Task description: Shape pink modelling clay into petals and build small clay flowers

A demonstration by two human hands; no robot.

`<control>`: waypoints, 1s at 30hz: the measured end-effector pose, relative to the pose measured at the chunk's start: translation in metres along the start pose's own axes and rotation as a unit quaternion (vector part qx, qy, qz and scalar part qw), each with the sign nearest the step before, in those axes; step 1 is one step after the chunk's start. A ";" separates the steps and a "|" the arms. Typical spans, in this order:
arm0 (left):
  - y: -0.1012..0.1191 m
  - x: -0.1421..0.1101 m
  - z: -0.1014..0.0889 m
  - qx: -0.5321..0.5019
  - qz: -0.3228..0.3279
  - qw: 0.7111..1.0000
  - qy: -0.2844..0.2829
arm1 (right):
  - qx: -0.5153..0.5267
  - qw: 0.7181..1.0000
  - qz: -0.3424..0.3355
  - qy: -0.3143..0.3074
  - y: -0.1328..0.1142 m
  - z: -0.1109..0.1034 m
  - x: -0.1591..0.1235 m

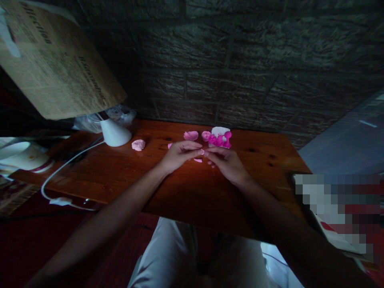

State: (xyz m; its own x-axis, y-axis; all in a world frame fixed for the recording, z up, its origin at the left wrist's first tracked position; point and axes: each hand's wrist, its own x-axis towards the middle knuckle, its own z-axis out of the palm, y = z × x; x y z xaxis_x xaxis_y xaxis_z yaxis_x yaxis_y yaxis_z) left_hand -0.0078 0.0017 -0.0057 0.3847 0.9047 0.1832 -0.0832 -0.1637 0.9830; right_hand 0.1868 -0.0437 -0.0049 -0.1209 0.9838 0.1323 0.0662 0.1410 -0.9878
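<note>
My left hand (181, 155) and my right hand (228, 163) meet above the wooden table, fingertips pinched together. Between them is a small pink piece (202, 152) that looks like modelling clay; the fingers cover much of it. Just below lies a small pink scrap (198, 160). Behind the hands sit a flattened pink lump (191, 135) and a rounder, creased pink lump (206, 136). Bright magenta pieces (220, 141) rest on and beside a white sheet-like piece (220, 130). Another pink bit (169, 146) is partly hidden by my left hand.
A pale pink lump (138, 145) lies left, near the white lamp base (115, 134). The newspaper-print lampshade (72, 68) overhangs that side, and a white cable (55, 172) runs over the table edge. A cup (19, 156) stands far left. The stone-patterned wall (198, 60) borders the table's back.
</note>
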 end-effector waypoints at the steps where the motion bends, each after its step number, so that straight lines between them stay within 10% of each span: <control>1: 0.000 0.000 0.000 0.000 0.005 1.000 0.002 | -0.003 1.000 0.001 -0.002 0.000 0.000 0.000; 30: 0.000 0.000 0.000 0.016 -0.001 1.000 0.011 | -0.056 0.998 -0.006 -0.010 -0.002 0.001 -0.001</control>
State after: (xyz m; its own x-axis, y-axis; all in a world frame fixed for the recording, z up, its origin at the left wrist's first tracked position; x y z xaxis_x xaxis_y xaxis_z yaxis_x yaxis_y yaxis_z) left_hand -0.0082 0.0015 -0.0055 0.3653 0.9131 0.1813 -0.0520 -0.1745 0.9833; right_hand 0.1858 -0.0450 -0.0028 -0.1427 0.9796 0.1418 0.1745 0.1659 -0.9706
